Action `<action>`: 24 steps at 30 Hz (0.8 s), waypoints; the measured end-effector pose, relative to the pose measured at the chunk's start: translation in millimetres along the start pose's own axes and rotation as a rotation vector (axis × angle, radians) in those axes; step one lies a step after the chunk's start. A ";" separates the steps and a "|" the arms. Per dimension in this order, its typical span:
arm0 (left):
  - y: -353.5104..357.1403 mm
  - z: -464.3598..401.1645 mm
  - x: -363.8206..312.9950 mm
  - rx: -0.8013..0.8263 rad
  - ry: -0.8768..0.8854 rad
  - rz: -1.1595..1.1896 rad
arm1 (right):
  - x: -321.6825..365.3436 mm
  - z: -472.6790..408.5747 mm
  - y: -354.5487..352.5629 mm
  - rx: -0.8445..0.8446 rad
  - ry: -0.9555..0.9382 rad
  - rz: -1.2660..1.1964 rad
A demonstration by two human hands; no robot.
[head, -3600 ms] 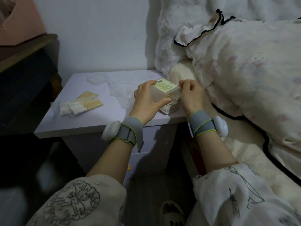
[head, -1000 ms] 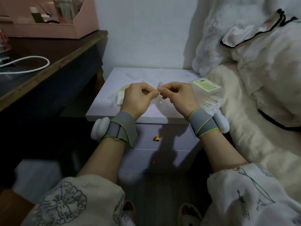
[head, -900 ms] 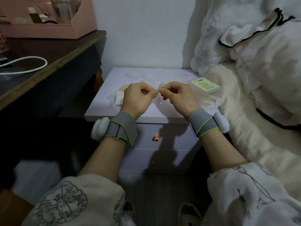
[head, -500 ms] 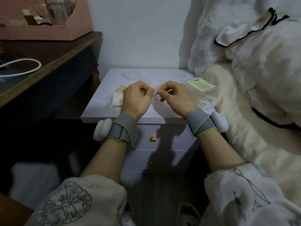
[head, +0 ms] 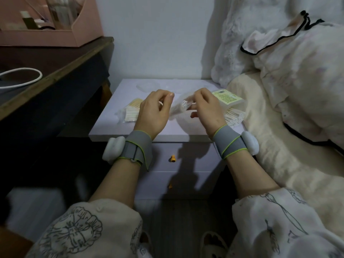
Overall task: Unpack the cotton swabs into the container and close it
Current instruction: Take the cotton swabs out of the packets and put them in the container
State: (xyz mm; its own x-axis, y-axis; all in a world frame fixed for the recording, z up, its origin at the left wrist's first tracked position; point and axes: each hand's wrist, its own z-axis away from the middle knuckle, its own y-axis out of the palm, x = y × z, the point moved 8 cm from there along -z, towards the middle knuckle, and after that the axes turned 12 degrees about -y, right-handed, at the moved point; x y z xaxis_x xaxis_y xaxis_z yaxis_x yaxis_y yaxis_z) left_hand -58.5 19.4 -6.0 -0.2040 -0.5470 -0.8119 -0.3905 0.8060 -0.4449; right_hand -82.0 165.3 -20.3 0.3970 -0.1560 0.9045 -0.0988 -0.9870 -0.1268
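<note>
Opening a swab packet over the nightstand (head: 119, 127).
Container (head: 230, 105) sits far right, swabs showing under its labelled lid. Both hands pinch the clear swab packet (head: 181, 107) between them: left hand (head: 154, 112) and right hand (head: 206, 110) curled on the film. Tear slowly, keep the opening up. Spare packet (head: 130, 112) lies left. Whether the film has split is unreadable.

One printed label (head: 227, 96) is visible: a pale yellow-green sticker on the top face of the translucent container (head: 235, 107) at the right side of the nightstand (head: 119, 125). It carries a small dark code block and lines of print. The print is too small to read.
</note>
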 end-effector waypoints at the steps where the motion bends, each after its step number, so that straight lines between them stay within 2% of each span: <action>1: 1.5 0.1 3.9 0.004 -0.028 -0.006 | -3.1 -0.1 -0.6 -0.014 0.051 -0.109; 4: -1.0 -1.2 15.0 -0.045 -0.128 -0.108 | -3.2 2.4 1.1 -0.017 0.134 -0.395; 6: -3.1 -2.7 22.8 -0.051 -0.234 -0.068 | -2.0 3.2 2.8 -0.004 0.141 -0.510; 8: 2.7 -5.0 31.4 0.012 -0.375 0.109 | -0.8 3.3 5.6 0.031 0.126 -0.553; 11: 24.5 -1.8 38.1 0.212 -0.559 0.503 | -3.0 3.1 8.5 0.057 0.115 -0.522; 13: 27.8 -1.6 35.2 0.242 -0.556 0.657 | -6.8 2.9 7.7 0.053 0.100 -0.429; 15: 20.1 -2.7 32.6 0.180 -0.519 0.680 | -8.2 1.3 2.3 0.017 0.046 -0.310; 19: 6.6 -4.6 26.3 0.088 -0.413 0.522 | -2.1 -1.4 -14.8 -0.087 -0.106 -0.045; 22: 4.8 -5.5 21.6 0.064 -0.327 0.410 | -3.7 -0.2 -12.5 -0.041 -0.090 0.005; 24: 5.3 -5.0 19.4 0.052 -0.307 0.366 | -5.0 1.4 -9.4 -0.027 -0.056 -0.058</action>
State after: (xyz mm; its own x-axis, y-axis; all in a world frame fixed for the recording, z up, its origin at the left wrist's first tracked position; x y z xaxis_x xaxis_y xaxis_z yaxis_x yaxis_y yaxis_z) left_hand -69.0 12.0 -22.3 -0.0419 -0.1394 -0.9894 -0.2956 0.9476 -0.1210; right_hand -81.8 175.3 -24.2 0.4528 -0.1017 0.8858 -0.0986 -0.9931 -0.0636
